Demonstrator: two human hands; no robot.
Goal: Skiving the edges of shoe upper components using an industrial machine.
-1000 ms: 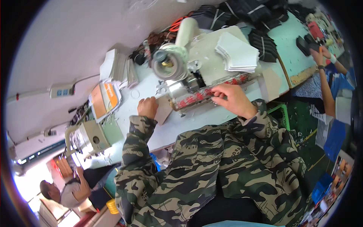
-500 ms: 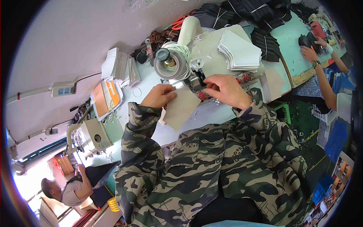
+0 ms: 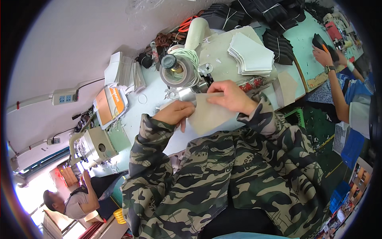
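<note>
Between my hands is a beige flat piece (image 3: pixel 211 114), like card or stiff fabric, slightly blurred by motion. My left hand (image 3: pixel 175 112) pinches it at its left edge, fingers curled. On its upper right side my right hand (image 3: pixel 234 97) grips it, thumb and fingers closed. Just beyond stands a cream sewing machine (image 3: pixel 197 34) carrying a roll (image 3: pixel 177 71) and pale green cord (image 3: pixel 191 57). The machine's metal working parts (image 3: pixel 187 95) are right by the piece's upper edge and partly hidden by my right hand.
White cut pieces (image 3: pixel 250 53) lie stacked right of the machine, with beige pieces (image 3: pixel 286 87) near the edge. More white stacks (image 3: pixel 121 71) stand at left. Tied black bundles (image 3: pixel 278 47) fill the back. Co-workers sit at right (image 3: pixel 342 91) and far left (image 3: pixel 79 199).
The beige piece has swung right and turned. My left hand has moved right and nearer; my right hand has come off the machine area onto the piece.
</note>
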